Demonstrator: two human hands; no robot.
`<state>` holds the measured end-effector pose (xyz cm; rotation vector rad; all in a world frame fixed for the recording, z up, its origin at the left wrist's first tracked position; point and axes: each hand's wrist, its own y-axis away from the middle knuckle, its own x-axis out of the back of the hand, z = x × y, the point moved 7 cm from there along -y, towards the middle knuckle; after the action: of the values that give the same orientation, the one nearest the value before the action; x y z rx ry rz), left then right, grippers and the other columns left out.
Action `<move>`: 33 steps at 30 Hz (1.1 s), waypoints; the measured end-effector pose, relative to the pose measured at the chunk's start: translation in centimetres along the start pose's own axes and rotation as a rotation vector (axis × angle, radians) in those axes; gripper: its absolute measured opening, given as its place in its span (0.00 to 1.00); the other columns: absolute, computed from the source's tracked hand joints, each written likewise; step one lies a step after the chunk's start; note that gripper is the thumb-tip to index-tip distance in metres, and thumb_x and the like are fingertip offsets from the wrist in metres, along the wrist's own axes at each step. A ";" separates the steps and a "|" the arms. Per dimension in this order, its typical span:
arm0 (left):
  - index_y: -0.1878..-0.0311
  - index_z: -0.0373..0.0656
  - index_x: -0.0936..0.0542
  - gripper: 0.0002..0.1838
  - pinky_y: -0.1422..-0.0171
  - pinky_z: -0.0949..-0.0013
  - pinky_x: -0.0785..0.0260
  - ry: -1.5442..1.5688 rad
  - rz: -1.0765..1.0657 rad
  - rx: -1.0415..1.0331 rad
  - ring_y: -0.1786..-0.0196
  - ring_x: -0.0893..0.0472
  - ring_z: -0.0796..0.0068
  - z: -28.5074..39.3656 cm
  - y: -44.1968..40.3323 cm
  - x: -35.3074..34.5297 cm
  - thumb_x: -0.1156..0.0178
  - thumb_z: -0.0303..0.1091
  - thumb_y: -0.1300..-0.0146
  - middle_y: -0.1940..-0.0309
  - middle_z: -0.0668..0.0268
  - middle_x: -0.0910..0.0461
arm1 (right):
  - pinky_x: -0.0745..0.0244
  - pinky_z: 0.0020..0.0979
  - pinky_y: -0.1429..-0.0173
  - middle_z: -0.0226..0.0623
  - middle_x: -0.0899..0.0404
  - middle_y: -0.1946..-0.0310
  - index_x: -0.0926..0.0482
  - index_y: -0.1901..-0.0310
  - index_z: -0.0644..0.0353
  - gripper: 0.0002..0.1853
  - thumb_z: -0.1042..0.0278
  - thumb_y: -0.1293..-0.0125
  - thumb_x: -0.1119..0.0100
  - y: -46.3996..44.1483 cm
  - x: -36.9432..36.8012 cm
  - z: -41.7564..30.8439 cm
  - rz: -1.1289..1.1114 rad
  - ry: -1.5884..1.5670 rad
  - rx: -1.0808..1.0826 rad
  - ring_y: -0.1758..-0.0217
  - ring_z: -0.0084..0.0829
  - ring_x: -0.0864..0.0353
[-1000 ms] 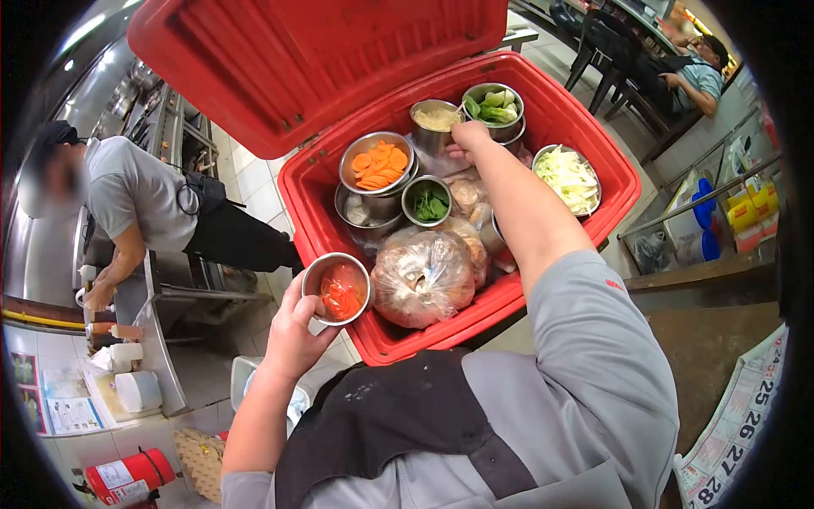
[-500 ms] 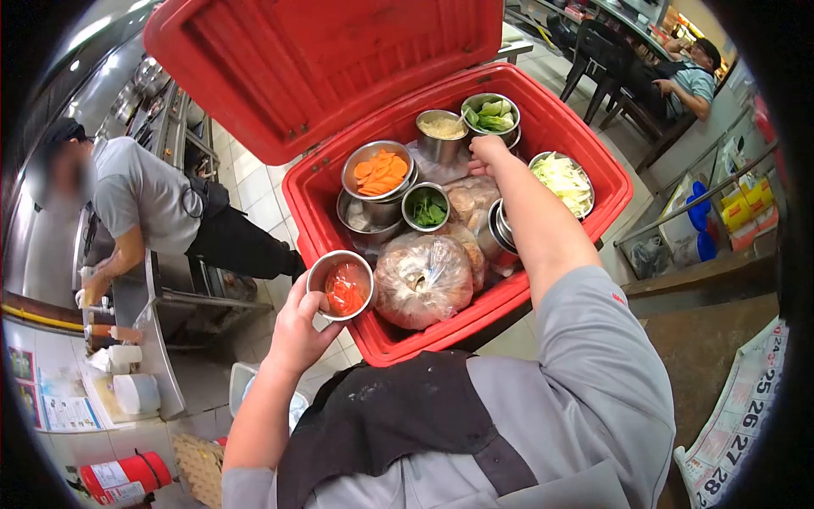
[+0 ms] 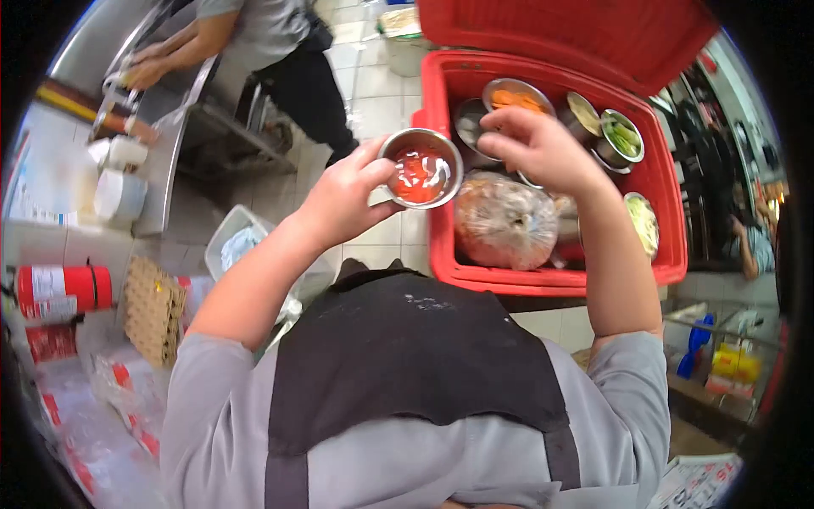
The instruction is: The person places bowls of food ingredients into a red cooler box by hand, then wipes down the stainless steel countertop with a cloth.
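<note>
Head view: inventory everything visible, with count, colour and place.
cooler box: one, red, lid open, right
metal cup: one, silver, left of box
red strips: several, red, in cup
metal containers: at least five, silver, in box
orange slices: several, orange, in box
green vegetables: several, green, in box
filled bag: one, clear, in box
other people: two, grey shirt upper left, bluish shirt far right
fire extinguisher: one, red, left
cardboard trays: several, brown, left
wrapped packs: several, clear, lower left
tub: one, whitish, left
yellow packets: uncounted, yellow, right
apron: one, black, lower centre
left hand: one, bare, holding cup
right hand: one, bare, over box
</note>
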<state>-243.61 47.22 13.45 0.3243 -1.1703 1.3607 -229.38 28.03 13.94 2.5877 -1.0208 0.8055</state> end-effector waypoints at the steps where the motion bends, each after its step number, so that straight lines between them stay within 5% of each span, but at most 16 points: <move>1: 0.60 0.43 0.25 0.20 0.41 0.56 0.24 0.007 0.015 -0.002 0.42 0.21 0.48 -0.5 0.6 0.1 0.24 0.32 0.53 0.38 0.51 0.25 | 0.23 0.32 0.58 0.39 0.16 0.65 0.20 0.47 0.65 0.23 0.52 0.32 0.36 -0.5 -2.4 -1.1 -0.078 0.089 -0.009 0.64 0.30 0.18; 5: 0.56 0.43 0.22 0.22 0.36 0.58 0.27 0.098 0.022 0.090 0.39 0.22 0.48 -2.3 3.8 0.5 0.23 0.33 0.53 0.38 0.50 0.25 | 0.23 0.40 0.47 0.54 0.16 0.61 0.21 0.48 0.68 0.18 0.64 0.33 0.47 -3.1 -10.3 -1.4 -0.177 0.124 -0.121 0.55 0.44 0.14; 8: 0.53 0.44 0.24 0.25 0.34 0.60 0.29 0.202 0.111 0.187 0.36 0.24 0.51 -4.7 7.0 0.5 0.22 0.35 0.52 0.36 0.50 0.27 | 0.24 0.40 0.46 0.56 0.16 0.62 0.22 0.49 0.69 0.17 0.66 0.34 0.48 -4.5 -12.9 -2.0 -0.194 0.169 -0.081 0.54 0.43 0.15; 9: 0.39 0.48 0.28 0.36 0.32 0.58 0.31 0.286 0.136 0.202 0.33 0.26 0.56 -5.3 7.9 0.9 0.22 0.39 0.50 0.34 0.52 0.28 | 0.22 0.39 0.55 0.51 0.16 0.67 0.22 0.50 0.70 0.17 0.66 0.32 0.49 -5.0 -13.6 -1.8 -0.170 0.191 -0.028 0.62 0.40 0.14; 13: 0.22 0.49 0.48 0.51 0.35 0.58 0.30 0.782 0.230 0.831 0.38 0.26 0.69 -11.3 12.3 0.0 0.27 0.49 0.40 0.36 0.58 0.27 | 0.24 0.32 0.72 0.38 0.20 0.76 0.21 0.50 0.69 0.15 0.66 0.29 0.51 -7.4 -17.7 -2.5 -0.212 0.024 -0.114 0.77 0.29 0.18; 16: 0.27 0.48 0.37 0.38 0.46 0.64 0.23 1.100 0.206 1.013 0.47 0.20 0.74 -14.6 14.0 -0.6 0.34 0.53 0.34 0.48 0.64 0.20 | 0.22 0.35 0.68 0.41 0.19 0.75 0.21 0.50 0.69 0.16 0.65 0.29 0.50 -9.8 -20.7 -4.9 -0.288 -0.018 -0.118 0.75 0.31 0.17; 19: 0.35 0.45 0.28 0.23 0.51 0.67 0.19 1.083 0.360 0.988 0.55 0.16 0.78 -17.4 15.0 1.1 0.42 0.44 0.29 0.53 0.67 0.18 | 0.20 0.39 0.52 0.52 0.15 0.67 0.19 0.49 0.65 0.15 0.65 0.30 0.47 -13.0 -21.1 -7.6 -0.153 0.346 0.196 0.63 0.42 0.13; 22: 0.36 0.44 0.26 0.21 0.50 0.69 0.20 1.043 0.386 0.962 0.52 0.18 0.79 -20.0 16.1 2.9 0.45 0.41 0.28 0.52 0.67 0.19 | 0.21 0.38 0.49 0.51 0.15 0.62 0.17 0.51 0.62 0.13 0.68 0.32 0.46 -14.3 -20.6 -13.3 -0.073 0.219 0.387 0.57 0.45 0.14; 24: 0.35 0.43 0.26 0.21 0.47 0.69 0.22 1.014 0.387 0.936 0.49 0.20 0.79 -22.2 16.9 3.2 0.46 0.39 0.28 0.51 0.67 0.19 | 0.21 0.38 0.47 0.47 0.15 0.59 0.15 0.55 0.60 0.12 0.70 0.35 0.45 -15.2 -23.4 -14.4 -0.391 0.182 0.349 0.55 0.46 0.15; 27: 0.40 0.40 0.23 0.19 0.42 0.71 0.28 0.934 0.492 0.752 0.50 0.22 0.78 -25.3 17.1 3.8 0.44 0.38 0.29 0.52 0.66 0.19 | 0.22 0.40 0.46 0.46 0.14 0.59 0.15 0.57 0.61 0.12 0.74 0.38 0.47 -16.2 -28.3 -15.0 -0.644 0.552 0.490 0.54 0.46 0.16; 33: 0.40 0.39 0.22 0.19 0.37 0.69 0.31 0.546 0.426 0.662 0.46 0.22 0.73 -27.5 18.1 7.1 0.42 0.39 0.29 0.48 0.61 0.19 | 0.23 0.43 0.52 0.42 0.15 0.66 0.15 0.62 0.54 0.11 0.74 0.42 0.45 -19.4 -34.8 -14.3 -0.870 0.787 0.501 0.58 0.45 0.16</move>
<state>-248.22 77.30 -0.95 0.1464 -0.3137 2.0395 -242.79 67.14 5.15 2.2695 0.5478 1.6827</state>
